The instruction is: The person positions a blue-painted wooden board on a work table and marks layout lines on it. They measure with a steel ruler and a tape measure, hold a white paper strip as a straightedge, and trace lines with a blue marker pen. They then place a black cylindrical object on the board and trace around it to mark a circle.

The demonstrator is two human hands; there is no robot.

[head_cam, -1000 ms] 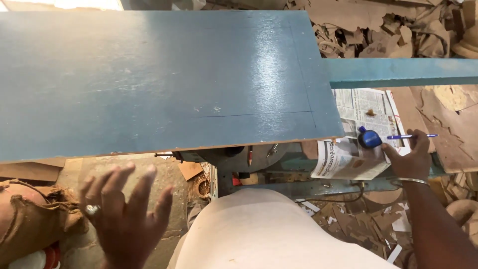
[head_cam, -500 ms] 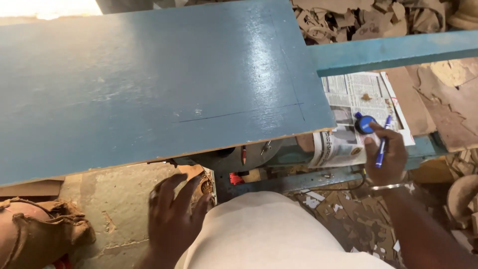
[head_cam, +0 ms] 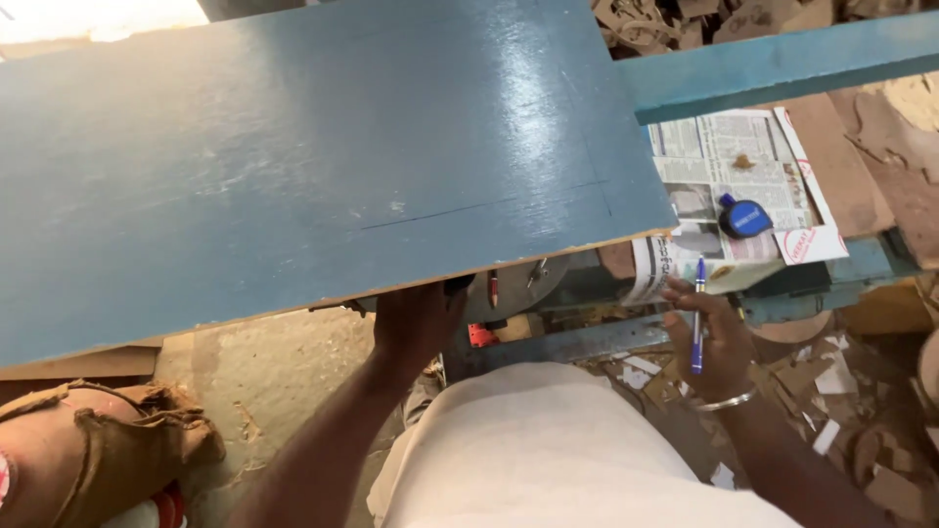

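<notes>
Board [head_cam: 293,166] fills the view from nine to one o'clock, pencil-lined; your left hand [head_cam: 416,323] grips its near edge from beneath, fingers hidden. Your right hand [head_cam: 719,342] at four o'clock pinches a pen [head_cam: 697,318]. You look mid-marking; steadying the board probably comes next.

The blue board [head_cam: 293,166] blocks the upper left; floor [head_cam: 284,381] lies open at lower left. Newspaper [head_cam: 743,186] and scraps [head_cam: 861,430] crowd the right.
</notes>
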